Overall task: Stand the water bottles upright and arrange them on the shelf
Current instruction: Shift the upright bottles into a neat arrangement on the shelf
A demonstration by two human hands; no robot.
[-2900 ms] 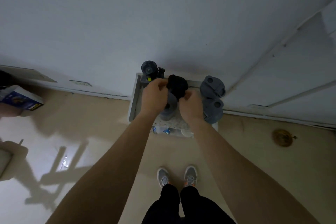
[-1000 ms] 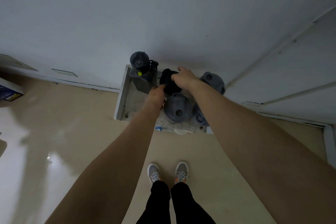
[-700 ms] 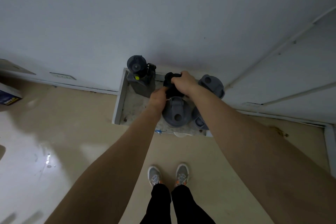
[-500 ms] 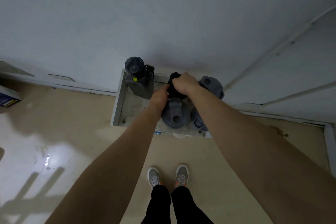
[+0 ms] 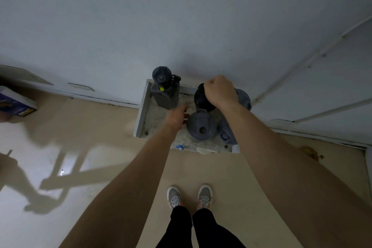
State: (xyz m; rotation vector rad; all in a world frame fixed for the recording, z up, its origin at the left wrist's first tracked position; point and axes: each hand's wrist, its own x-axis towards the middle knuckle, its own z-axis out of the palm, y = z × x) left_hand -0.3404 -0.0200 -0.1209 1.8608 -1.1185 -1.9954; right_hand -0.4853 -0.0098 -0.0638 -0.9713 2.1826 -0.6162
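Observation:
A low white shelf [image 5: 142,115] stands against the wall below me. My right hand [image 5: 220,90] is closed over the top of a black bottle [image 5: 201,97] at the shelf's back. My left hand [image 5: 177,116] hovers over the shelf's middle with its fingers loose and nothing in it, just left of a grey bottle [image 5: 199,127] standing upright at the front. A second grey bottle [image 5: 226,131] stands to its right and a third [image 5: 242,98] behind my right wrist. A dark square bottle with a yellow dot [image 5: 164,90] stands upright at the back left.
Beige floor lies all around the shelf, with my shoes [image 5: 189,196] just in front of it. A blue box [image 5: 15,102] sits on the floor at far left. A white door [image 5: 332,86] is to the right. Small scraps [image 5: 181,147] lie at the shelf's front edge.
My left hand has let go of the black bottle and drawn back to the left. My right hand keeps its grip on the bottle's top at the shelf's back.

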